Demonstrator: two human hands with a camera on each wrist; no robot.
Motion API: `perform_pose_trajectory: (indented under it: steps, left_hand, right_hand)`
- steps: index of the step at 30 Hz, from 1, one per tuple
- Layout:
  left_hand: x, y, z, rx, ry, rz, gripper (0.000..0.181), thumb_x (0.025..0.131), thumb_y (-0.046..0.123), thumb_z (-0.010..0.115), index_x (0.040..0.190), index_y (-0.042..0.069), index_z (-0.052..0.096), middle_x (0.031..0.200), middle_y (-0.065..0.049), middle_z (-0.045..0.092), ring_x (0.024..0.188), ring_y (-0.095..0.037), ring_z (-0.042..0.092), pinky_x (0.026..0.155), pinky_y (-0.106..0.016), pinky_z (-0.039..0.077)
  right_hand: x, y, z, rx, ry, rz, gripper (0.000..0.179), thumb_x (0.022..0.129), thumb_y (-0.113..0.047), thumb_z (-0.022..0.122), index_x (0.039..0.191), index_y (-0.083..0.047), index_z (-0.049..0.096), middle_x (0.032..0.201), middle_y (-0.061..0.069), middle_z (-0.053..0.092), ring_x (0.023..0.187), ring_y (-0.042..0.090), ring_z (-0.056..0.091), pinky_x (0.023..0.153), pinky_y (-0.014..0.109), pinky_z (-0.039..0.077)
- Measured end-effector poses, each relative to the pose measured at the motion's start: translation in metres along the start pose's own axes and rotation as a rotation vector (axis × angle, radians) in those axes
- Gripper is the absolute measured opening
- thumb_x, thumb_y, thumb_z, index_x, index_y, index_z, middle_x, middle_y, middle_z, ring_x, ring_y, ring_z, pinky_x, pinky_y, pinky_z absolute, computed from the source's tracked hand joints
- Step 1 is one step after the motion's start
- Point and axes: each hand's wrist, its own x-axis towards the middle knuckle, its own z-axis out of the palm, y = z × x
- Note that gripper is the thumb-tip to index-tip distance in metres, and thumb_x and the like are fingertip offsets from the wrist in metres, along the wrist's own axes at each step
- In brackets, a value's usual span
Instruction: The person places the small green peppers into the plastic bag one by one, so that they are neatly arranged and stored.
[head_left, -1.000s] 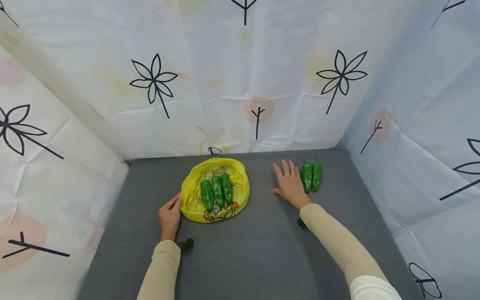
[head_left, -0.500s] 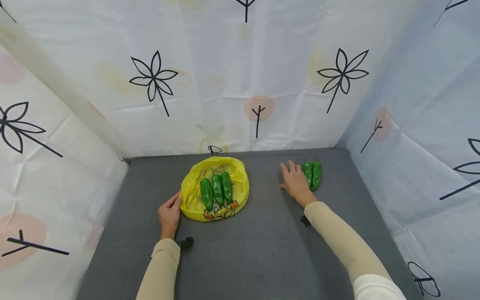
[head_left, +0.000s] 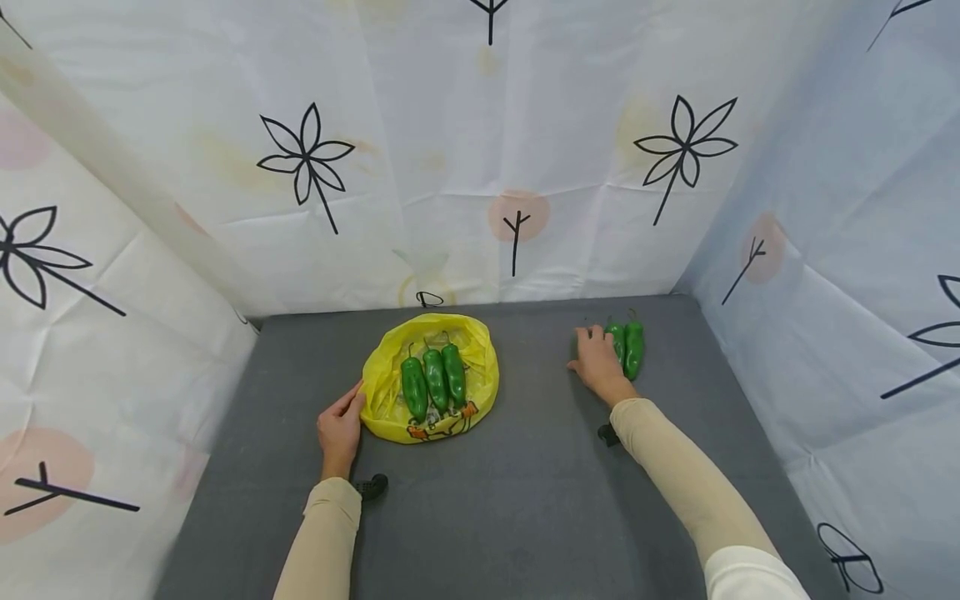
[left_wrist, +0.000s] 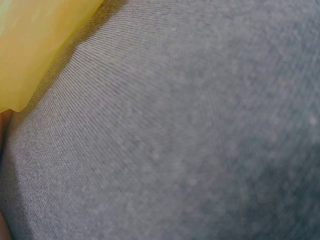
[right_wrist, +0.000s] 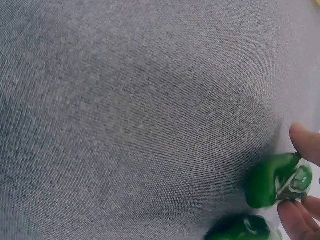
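Observation:
A yellow plastic bag [head_left: 482, 350], its mouth spread wide, lies on the grey cloth surface with three green peppers [head_left: 435, 379] inside. My left hand [head_left: 340, 429] pinches the left edge of the bag; in the left wrist view only a yellow corner of the bag [left_wrist: 40, 45] and a sliver of finger show. At the right, my right hand [head_left: 600, 364] has its fingers and thumb about a green pepper [right_wrist: 267, 182], mostly hidden under the hand in the head view. Two more green peppers [head_left: 633, 350] lie side by side just right of it.
White patterned cloth walls [head_left: 480, 167] rise behind and on both sides of the grey surface [head_left: 495, 517]. A small dark device [head_left: 371, 487] sits at the left wrist, another [head_left: 608, 435] at the right wrist.
My right hand has shifted a little to the right, and its spread fingers have curled in around the leftmost pepper of the right group. The left hand and bag have stayed put.

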Motion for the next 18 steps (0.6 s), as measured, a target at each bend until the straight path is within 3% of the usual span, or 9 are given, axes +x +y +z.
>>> perform_pose_trajectory:
  steps: [18]
  left_hand:
    - [0.0002,-0.0009,0.0004,0.008,0.009,-0.024,0.044,0.098,0.051,0.063,0.134,0.027,0.069,0.140,-0.002,0.066,0.137,-0.022,0.057,0.119,-0.044,0.043]
  right_hand:
    - [0.0087,0.0020,-0.0026,0.216,-0.094,0.102,0.072,0.097,-0.023,0.068,0.156,0.002,0.035,0.145,0.034,0.049,0.131,0.050,0.051,0.105,0.061,0.048]
